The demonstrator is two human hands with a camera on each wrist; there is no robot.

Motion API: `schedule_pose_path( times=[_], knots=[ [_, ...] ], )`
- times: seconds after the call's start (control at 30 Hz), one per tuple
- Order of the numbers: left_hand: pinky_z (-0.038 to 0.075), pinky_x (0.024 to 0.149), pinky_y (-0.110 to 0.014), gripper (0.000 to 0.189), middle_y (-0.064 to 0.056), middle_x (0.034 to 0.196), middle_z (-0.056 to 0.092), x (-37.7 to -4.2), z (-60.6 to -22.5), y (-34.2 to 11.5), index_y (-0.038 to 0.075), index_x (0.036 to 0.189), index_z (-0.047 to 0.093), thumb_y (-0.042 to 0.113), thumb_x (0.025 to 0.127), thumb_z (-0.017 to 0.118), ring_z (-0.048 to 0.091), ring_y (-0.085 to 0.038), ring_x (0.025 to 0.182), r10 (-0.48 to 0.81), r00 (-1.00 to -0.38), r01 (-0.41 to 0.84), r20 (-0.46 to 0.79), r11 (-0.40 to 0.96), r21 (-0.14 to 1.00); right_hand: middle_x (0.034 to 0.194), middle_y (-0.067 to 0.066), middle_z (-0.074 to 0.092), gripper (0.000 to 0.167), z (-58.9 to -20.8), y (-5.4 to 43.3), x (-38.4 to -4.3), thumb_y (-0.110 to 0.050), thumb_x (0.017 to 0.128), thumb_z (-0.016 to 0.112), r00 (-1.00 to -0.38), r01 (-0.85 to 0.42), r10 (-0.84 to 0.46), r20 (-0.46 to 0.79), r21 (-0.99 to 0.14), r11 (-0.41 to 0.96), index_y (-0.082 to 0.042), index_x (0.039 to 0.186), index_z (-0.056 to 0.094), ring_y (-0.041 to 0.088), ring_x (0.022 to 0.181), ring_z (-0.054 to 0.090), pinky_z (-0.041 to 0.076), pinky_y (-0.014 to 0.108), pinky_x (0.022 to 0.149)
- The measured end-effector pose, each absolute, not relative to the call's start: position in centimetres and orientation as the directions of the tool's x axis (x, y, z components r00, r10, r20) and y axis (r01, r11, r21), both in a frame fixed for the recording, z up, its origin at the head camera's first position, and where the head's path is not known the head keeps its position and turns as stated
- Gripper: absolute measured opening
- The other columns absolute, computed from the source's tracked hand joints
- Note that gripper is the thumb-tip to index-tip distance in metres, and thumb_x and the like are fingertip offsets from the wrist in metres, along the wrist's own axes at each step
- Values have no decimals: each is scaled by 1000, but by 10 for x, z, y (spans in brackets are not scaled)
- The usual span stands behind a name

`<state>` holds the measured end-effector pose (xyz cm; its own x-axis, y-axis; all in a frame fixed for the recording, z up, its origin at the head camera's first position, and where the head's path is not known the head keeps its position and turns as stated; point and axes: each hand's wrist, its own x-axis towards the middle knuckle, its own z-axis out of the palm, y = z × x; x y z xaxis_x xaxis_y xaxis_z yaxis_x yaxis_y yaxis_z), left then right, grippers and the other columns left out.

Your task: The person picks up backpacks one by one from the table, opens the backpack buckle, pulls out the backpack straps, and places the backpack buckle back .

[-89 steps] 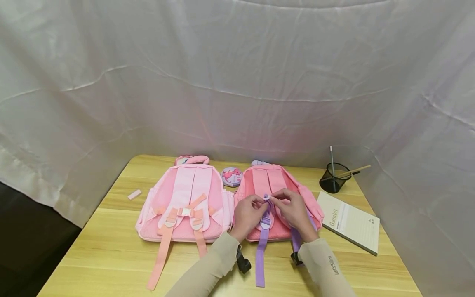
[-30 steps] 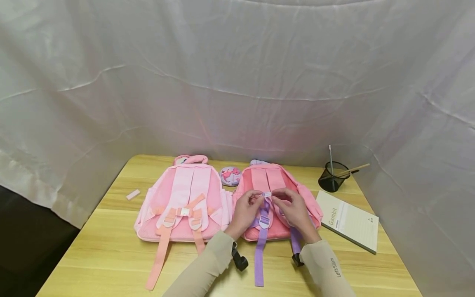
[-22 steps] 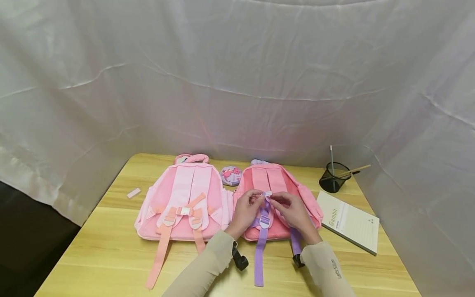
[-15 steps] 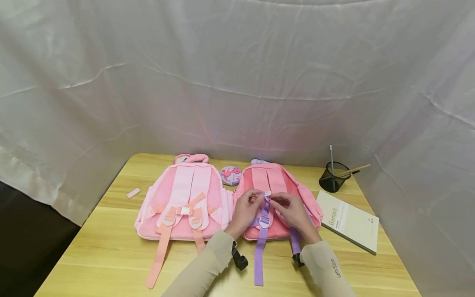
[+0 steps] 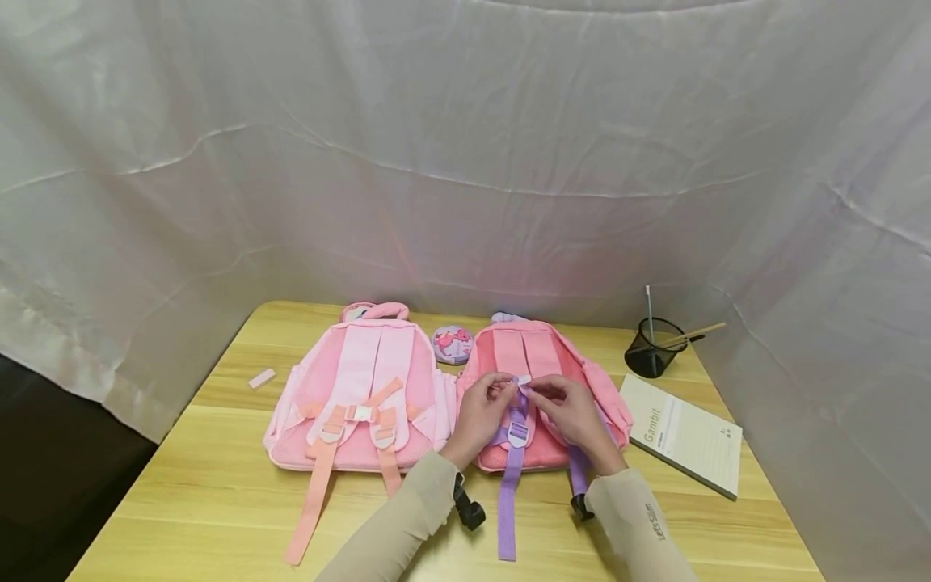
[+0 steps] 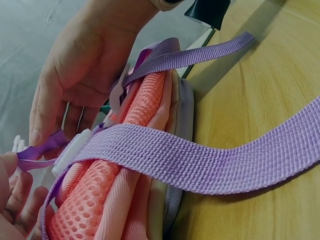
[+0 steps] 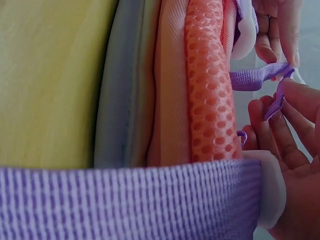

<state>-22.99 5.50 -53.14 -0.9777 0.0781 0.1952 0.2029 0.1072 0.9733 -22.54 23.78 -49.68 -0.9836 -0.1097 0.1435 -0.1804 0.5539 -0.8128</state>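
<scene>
A coral-pink backpack (image 5: 494, 453) lies back side up, its shoulder straps facing up. Above it both hands meet at a small white buckle (image 5: 524, 380) threaded with purple webbing. My left hand (image 5: 478, 414) pinches the buckle end from the left. From the right, my right hand (image 5: 578, 416) pinches the purple webbing (image 7: 260, 77) beside it, thumb and fingertips together. Fingertips partly hide the buckle. A long purple strap (image 5: 511, 501) hangs from a white adjuster (image 5: 519, 435) over the table's near side.
A light pink backpack (image 5: 352, 356) with its orange straps buckled lies to the left. Between the bags sits a round printed pouch (image 5: 453, 345). A notebook (image 5: 684, 436) and a black mesh pen cup (image 5: 646, 360) are at right, a small pink block (image 5: 262, 378) at left.
Since three seconds ago, the hands have shifted slightly left and up with the buckle. In the last second, the right fingertips have dropped a little and the buckle has tilted. Both bags stay put.
</scene>
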Motion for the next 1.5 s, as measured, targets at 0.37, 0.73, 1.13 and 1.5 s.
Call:
schedule_pose_path(
  times=[0.37,0.73,1.13,1.5],
  knots=[
    [52,74,-21,24,-4,98,70,-231,-534,54,10,119,72,25,101,68,60,-6,82,74,-977,205,198,110,972,105,9,78,20,-499,228,-230,-19,93,79,-977,-214,-102,189,-819,533,-8,110,77,20,98,72,57,23,86],
    [52,77,-20,25,-6,101,71,-230,-531,55,9,120,71,25,102,67,61,-7,85,72,-982,182,176,91,979,102,9,78,22,-501,233,-228,-16,92,79,-976,-216,-132,171,-815,537,-7,111,76,18,93,74,57,22,83],
    [52,74,-21,22,-7,97,70,-230,-532,55,9,118,72,21,101,68,60,-7,82,69,-979,195,190,88,977,103,8,78,22,-500,230,-229,-18,92,80,-985,-173,-82,153,-821,544,-9,112,76,19,97,73,57,25,86],
    [52,73,-21,23,-6,97,70,-230,-533,56,9,118,71,23,101,68,60,-8,82,67,-982,184,178,101,978,107,13,77,32,-499,228,-229,-13,91,80,-985,-167,-56,161,-853,495,-4,120,72,24,101,73,56,19,86]
  ],
)
